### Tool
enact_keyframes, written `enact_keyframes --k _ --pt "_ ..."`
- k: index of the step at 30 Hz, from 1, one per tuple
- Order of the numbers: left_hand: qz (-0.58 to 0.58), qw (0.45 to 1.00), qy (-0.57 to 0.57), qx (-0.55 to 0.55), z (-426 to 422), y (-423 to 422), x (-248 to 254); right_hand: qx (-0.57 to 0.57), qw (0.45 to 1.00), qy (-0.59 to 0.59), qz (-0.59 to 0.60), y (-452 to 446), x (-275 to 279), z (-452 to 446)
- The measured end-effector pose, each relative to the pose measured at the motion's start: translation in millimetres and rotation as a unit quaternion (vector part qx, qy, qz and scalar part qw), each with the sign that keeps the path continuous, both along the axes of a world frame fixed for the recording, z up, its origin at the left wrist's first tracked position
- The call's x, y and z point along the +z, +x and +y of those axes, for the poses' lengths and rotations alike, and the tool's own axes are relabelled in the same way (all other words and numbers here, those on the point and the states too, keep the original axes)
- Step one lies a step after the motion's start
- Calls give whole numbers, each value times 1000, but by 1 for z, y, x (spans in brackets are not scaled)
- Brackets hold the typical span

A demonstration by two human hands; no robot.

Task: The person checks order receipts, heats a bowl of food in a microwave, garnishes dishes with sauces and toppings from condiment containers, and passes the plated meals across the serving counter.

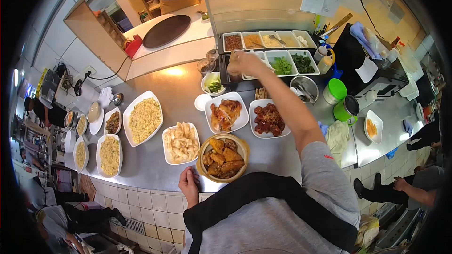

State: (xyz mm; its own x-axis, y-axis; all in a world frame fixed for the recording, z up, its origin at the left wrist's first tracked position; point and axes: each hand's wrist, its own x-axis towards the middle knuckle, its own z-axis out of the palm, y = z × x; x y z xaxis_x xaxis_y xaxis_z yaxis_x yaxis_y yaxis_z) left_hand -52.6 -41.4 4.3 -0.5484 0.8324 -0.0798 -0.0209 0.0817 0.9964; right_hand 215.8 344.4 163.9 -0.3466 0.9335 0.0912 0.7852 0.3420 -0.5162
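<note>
My right hand (246, 64) reaches over the front row of a topping rack (228, 77). Its fingers are pinched together above a left-hand compartment, and whatever is between them is hidden. Beside the counter's front edge, my left hand (189, 184) has its fingers curled, next to a clay pot (201, 149) of browned chunks in sauce. I cannot tell what, if anything, that hand holds. Chopped greens (281, 66) and darker leaves (303, 62) fill white tubs right of my right hand. Below them is a metal container (305, 87) with utensils. A small bowl of sliced greens (213, 83) stands nearby.
On the steel counter (176, 84) stand roasted poultry (225, 115), glazed dark pieces (269, 118), pale fried strips (181, 142) and several fried rice dishes (145, 118). A green-lidded container (334, 91) stands right. Other people (414, 188) are on both sides and behind the pass window.
</note>
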Motion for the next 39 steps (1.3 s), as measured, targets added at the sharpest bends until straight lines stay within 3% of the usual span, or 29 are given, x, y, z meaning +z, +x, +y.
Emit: enact_keyframes --k 1,2,3,4,6,9,15,18,21,27,30,33,36,39 --pt "-1 1000 -5 9 1 2 -1 1 994 101 33 16 -5 25" --pt "5 999 2 41 6 9 4 -12 999 32 -32 33 37 24" --pt "9 999 4 50 6 12 6 -32 997 68 -20 56 35 48" --pt "14 998 8 59 6 14 7 -55 990 89 -95 78 35 69" --pt "36 996 10 77 7 16 4 -41 961 51 -268 118 39 78" --pt "49 994 8 92 9 16 0 -62 930 -22 -361 157 10 87" --pt "54 994 4 91 9 14 -2 -124 943 16 -309 155 -32 66" --pt "59 994 1 91 8 13 -4 -77 929 36 -361 145 -46 63" --pt "44 994 25 100 9 12 -10 -75 946 -29 -316 143 -23 69" --pt "43 994 14 96 9 14 -4 -96 954 13 -285 154 19 69" --pt "41 994 28 100 10 14 -6 -74 950 51 -298 159 -4 75" --pt "50 994 19 98 9 15 -3 53 927 -44 -368 145 -6 59" --pt "50 994 15 98 10 16 -1 106 930 -49 -349 136 -26 41" --pt "61 992 26 105 8 11 -12 74 937 18 -341 139 -44 49"
